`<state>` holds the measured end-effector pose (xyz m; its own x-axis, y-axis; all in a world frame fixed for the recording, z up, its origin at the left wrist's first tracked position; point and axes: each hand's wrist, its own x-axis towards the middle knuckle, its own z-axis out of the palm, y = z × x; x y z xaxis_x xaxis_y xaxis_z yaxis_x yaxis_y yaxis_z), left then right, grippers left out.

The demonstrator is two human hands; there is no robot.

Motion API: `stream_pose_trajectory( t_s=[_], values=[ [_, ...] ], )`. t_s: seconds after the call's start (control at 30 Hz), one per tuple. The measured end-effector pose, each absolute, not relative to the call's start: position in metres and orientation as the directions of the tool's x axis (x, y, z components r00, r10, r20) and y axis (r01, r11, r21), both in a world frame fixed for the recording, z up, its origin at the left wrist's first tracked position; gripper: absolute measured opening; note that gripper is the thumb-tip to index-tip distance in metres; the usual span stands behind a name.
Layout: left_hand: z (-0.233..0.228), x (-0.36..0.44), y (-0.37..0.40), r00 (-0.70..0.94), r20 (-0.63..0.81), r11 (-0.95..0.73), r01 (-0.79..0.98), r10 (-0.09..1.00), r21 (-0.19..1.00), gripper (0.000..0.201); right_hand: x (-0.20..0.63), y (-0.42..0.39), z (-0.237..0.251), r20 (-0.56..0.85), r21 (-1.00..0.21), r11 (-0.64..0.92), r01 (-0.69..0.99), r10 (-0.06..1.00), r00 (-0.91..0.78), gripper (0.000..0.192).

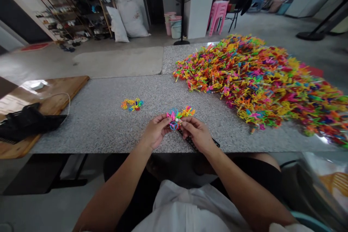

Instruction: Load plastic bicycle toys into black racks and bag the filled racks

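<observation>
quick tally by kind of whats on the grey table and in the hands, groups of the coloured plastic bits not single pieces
Large heap of coloured plastic pieces: 1
Small loose cluster on the granite table: 1
Bunch of pieces held between left hand and right hand: 1
Dark strip under the right hand: 1
Total: 4
Single pieces in the heap are too many and too tangled to count.
</observation>
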<state>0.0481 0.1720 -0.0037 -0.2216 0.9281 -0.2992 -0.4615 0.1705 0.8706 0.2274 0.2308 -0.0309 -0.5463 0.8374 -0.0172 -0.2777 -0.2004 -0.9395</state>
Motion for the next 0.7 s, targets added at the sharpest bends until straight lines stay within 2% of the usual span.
stream_pose_trajectory(
  t_s=[0.5, 0.6, 0.7],
  values=[
    [-0.003, 0.065, 0.166, -0.063, -0.363, 0.291, -0.481, 0.929, 0.827, 0.034, 0.248, 0.235, -0.030, -0.105, -0.868, -0.387, -0.312, 0.757, -0.645, 0.042],
    [-0.004, 0.068, 0.162, -0.071, -0.338, 0.271, -0.455, 0.938, 0.848, 0.036, 0.253, 0.234, -0.030, -0.078, -0.902, -0.329, -0.278, 0.760, -0.645, 0.042],
    [-0.006, 0.072, 0.158, -0.124, -0.307, 0.243, -0.371, 0.944, 0.896, 0.042, 0.258, 0.231, -0.025, -0.002, -0.965, -0.166, -0.204, 0.779, -0.627, 0.040]
  ],
)
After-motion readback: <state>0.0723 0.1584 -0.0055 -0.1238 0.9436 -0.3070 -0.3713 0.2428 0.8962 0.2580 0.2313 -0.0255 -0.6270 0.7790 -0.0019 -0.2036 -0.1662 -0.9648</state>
